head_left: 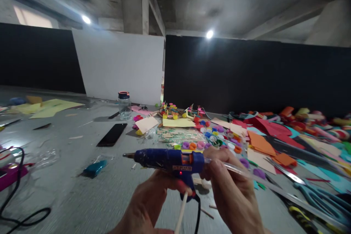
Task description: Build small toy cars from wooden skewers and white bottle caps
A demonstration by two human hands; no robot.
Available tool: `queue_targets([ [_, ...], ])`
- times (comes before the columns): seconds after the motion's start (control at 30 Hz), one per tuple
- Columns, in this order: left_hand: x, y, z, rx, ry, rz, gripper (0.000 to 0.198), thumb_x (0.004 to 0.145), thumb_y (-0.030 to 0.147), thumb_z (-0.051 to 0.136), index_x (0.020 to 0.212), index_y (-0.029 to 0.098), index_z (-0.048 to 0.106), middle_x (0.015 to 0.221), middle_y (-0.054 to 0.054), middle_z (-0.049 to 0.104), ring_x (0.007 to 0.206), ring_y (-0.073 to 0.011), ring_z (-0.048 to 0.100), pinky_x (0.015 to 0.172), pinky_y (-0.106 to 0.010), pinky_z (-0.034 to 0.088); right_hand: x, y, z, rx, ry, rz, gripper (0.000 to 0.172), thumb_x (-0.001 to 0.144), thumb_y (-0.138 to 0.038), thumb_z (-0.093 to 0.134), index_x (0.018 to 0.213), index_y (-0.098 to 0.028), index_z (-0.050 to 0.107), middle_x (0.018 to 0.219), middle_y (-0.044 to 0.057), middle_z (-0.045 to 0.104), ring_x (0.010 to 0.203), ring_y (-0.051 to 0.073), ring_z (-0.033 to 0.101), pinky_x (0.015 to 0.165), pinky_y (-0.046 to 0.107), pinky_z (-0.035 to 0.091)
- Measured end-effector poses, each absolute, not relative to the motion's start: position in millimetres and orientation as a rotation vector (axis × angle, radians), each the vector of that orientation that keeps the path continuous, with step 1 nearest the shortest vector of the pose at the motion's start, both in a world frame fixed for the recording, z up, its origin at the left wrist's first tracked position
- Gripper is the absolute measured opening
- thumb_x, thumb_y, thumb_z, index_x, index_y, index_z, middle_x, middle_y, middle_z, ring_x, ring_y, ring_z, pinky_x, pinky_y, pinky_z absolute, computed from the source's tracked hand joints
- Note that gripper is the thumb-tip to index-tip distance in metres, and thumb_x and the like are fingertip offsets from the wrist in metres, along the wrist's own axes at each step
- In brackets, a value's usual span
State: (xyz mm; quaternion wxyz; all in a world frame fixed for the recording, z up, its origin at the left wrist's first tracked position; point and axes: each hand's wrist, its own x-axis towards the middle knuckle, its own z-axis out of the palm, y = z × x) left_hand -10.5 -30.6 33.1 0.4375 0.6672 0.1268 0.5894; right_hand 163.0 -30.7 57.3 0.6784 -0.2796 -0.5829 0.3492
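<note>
- Firstly, at the far left, a black cable loops over the table beside a magenta item; a sleeve or a wrist could snag it.
- Further in, a teal packet and a phone lie flat, near the metal nozzle of the blue glue gun – if the tip is hot, a drip or a dip of the gun could mark either.
- At the centre, the glue gun is held level above the table between both hands, nozzle to the left, a red light lit on it – probably powered, so a finger straying forward could get burnt.
- Under the gun, the left hand has its fingers curled close together by the handle, with a wooden stick running along them; I cannot tell how firmly they grip either. A loose hold could let the stick slip or the gun tilt.
- Behind the gun, the right hand pinches a long clear glue stick between thumb and fingers; pushing it crookedly could bend it or jam it.
- Rightmost, its long tail passes near the scissors, and catching there could twist the gun.
</note>
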Motion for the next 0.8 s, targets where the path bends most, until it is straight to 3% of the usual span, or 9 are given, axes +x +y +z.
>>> queue_targets([
  [0.2,-11,-27,33,1.713,0.25,1.475,0.042,0.075,0.05,0.082,0.112,0.032,0.074,0.113,-0.009,0.072,0.11,-0.0322,0.066,0.096,-0.046,0.053,160,-32,60,-0.683,-1.318,0.695,0.028,0.098,-0.042,0.059,0.075,-0.026,0.062,0.072,-0.002,0.055,0.067,0.015,0.048,0.061,0.026,0.04],
  [0.3,-13,-23,29,1.712,0.242,1.455,0.045,0.074,0.048,0.083,0.114,0.033,0.072,0.122,-0.008,0.069,0.119,-0.0338,0.061,0.106,-0.05,0.046,158,-33,56,-0.749,-1.366,0.869,0.018,0.093,-0.048,0.064,0.095,-0.03,0.065,0.078,-0.001,0.063,0.073,0.017,0.057,0.064,0.026,0.047],
  [0.4,-16,-21,23,1.678,0.292,1.404,0.05,0.068,0.044,0.089,0.114,0.034,0.072,0.125,-0.006,0.067,0.122,-0.0336,0.058,0.11,-0.049,0.041,153,-35,49,-0.805,-1.383,1.029,0.034,0.087,-0.057,0.068,0.108,-0.031,0.066,0.085,0.003,0.068,0.085,0.022,0.064,0.07,0.03,0.053],
  [0.53,-16,-21,17,1.545,0.396,1.287,0.05,0.062,0.047,0.091,0.108,0.033,0.075,0.119,-0.005,0.067,0.117,-0.0323,0.058,0.108,-0.048,0.04,143,-36,44,-0.88,-1.306,1.047,0.042,0.083,-0.068,0.065,0.092,-0.028,0.069,0.07,0.002,0.062,0.061,0.019,0.057,0.05,0.027,0.047],
  [0.6,-14,-21,16,1.477,0.43,1.278,0.05,0.059,0.052,0.091,0.104,0.034,0.076,0.131,-0.005,0.061,0.13,-0.0351,0.049,0.113,-0.05,0.033,140,-34,44,-0.895,-1.245,1.046,0.043,0.083,-0.067,0.066,0.077,-0.025,0.064,0.06,-0.001,0.055,0.051,0.014,0.048,0.044,0.025,0.04],
  [0.7,-12,-23,16,1.437,0.492,1.283,0.05,0.056,0.055,0.092,0.099,0.035,0.078,0.145,-0.001,0.049,0.145,-0.0365,0.03,0.121,-0.051,0.021,145,-30,45,-0.871,-1.102,1.09,0.047,0.082,-0.063,0.07,0.065,-0.022,0.056,0.056,-0.002,0.052,0.051,0.011,0.045,0.047,0.022,0.039],
  [0.8,-13,-23,21,1.441,0.576,1.403,0.045,0.059,0.048,0.092,0.099,0.036,0.076,0.136,-0.001,0.052,0.138,-0.0334,0.038,0.119,-0.05,0.024,163,-33,44,-0.897,-1.032,1.179,0.044,0.078,-0.06,0.076,0.067,-0.02,0.06,0.057,-0.001,0.057,0.052,0.012,0.049,0.047,0.022,0.04],
])
